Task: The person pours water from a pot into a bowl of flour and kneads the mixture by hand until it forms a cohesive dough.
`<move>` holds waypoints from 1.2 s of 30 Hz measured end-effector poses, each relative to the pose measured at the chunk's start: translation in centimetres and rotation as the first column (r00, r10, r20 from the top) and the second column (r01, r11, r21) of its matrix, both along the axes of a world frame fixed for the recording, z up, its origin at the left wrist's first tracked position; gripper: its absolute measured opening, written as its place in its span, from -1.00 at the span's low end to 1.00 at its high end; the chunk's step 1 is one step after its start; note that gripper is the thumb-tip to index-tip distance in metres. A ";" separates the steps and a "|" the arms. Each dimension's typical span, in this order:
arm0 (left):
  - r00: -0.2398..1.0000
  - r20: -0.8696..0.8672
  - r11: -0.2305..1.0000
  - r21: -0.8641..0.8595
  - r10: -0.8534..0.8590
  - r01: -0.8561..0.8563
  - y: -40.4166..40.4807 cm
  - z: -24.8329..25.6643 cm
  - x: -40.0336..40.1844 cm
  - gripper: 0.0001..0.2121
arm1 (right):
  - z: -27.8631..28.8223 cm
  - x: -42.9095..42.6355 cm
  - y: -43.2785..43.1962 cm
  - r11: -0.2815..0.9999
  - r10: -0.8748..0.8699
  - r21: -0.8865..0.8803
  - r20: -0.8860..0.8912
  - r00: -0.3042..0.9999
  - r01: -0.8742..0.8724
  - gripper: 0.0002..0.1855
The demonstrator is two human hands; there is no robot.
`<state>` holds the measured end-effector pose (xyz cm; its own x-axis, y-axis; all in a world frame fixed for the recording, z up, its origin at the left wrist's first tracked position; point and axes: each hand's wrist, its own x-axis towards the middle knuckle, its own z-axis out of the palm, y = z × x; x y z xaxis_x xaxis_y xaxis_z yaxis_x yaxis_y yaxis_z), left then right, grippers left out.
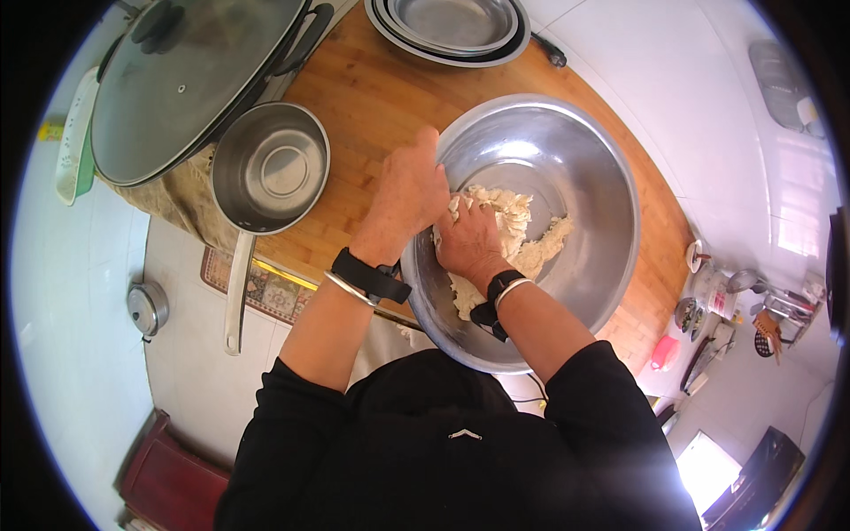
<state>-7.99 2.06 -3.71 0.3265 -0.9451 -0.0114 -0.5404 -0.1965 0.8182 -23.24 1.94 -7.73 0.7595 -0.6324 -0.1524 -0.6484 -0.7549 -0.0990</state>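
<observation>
A large stainless steel bowl (597, 199) rests on a wooden board at the near edge. Ragged pale dough (508, 212) lies in its left half, with a rougher lump toward the bowl's middle. My right hand (470, 239) is inside the bowl, its fingers pressed into the dough. My left hand (413, 189) is at the bowl's left rim, fingers curled down over it; its fingertips are hidden, so their grip on the rim cannot be made out. Each wrist wears a black band and a silver-coloured bangle.
A steel saucepan (272, 169) stands left of the bowl, its handle jutting past the edge of the wooden board (358, 86). Beyond it is a large lidded pan (192, 86). Nested metal basins (458, 26) sit at the back. Utensils and dishes stand at the right.
</observation>
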 end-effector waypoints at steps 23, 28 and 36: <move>0.998 0.050 0.994 0.104 0.030 -0.035 -1.0 0.8 0.8 -0.80 | 1.5 0.6 -7.2 0.849 -0.498 0.396 0.382 0.778 0.349 -0.62; 1.000 -0.009 0.999 0.054 0.007 -0.006 -1.2 0.3 1.1 -0.80 | 6.1 -6.0 -1.6 0.922 -0.386 0.064 0.218 0.896 0.382 -0.70; 0.998 0.045 0.993 0.112 -0.044 0.039 -0.8 0.7 0.6 -0.79 | 3.8 -8.9 -1.3 0.834 -0.478 0.225 -0.163 0.863 0.505 -0.74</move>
